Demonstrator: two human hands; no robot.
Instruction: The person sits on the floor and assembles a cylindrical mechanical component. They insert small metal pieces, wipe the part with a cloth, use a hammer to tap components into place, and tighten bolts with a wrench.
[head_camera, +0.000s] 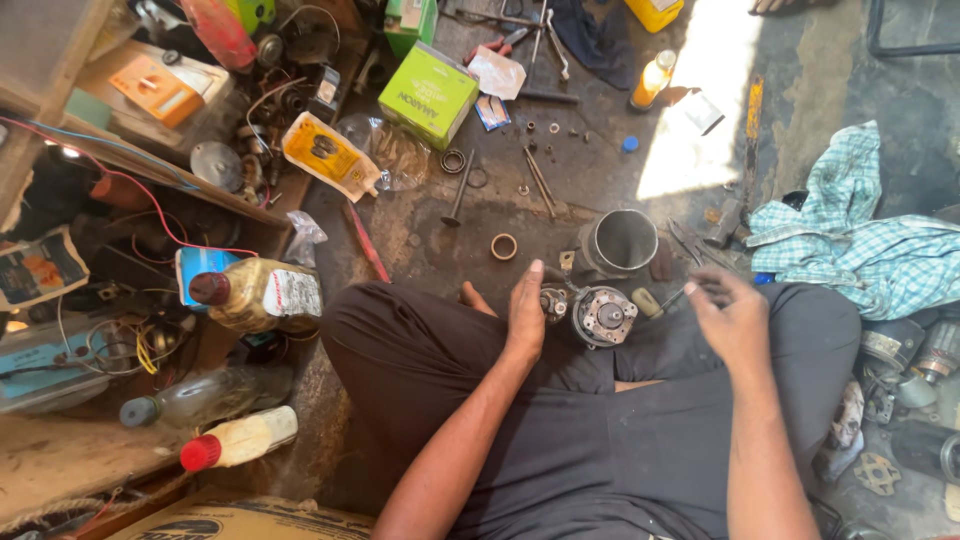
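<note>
The person sits cross-legged on the grimy concrete floor (600, 170), and the round grey metal motor end piece (603, 315) rests on the dark trousers between the 2 hands. It looks already taken off its housing: the open cylindrical steel casing (622, 243) stands apart just beyond the knees, while a brass-coloured ring (503, 246), small washers and thin rods lie loose farther out, so reassembly appears undone. The left hand (526, 315) lies flat against the piece's near side, fingers stretched long and together, gripping nothing. The right hand (730, 315) pinches a slim screwdriver with a pale handle (662, 300), fingers curled narrow around its shaft. A checked blue cloth (860, 245) lies crumpled to the right; a green cardboard box (429, 94) sits beyond.
</note>
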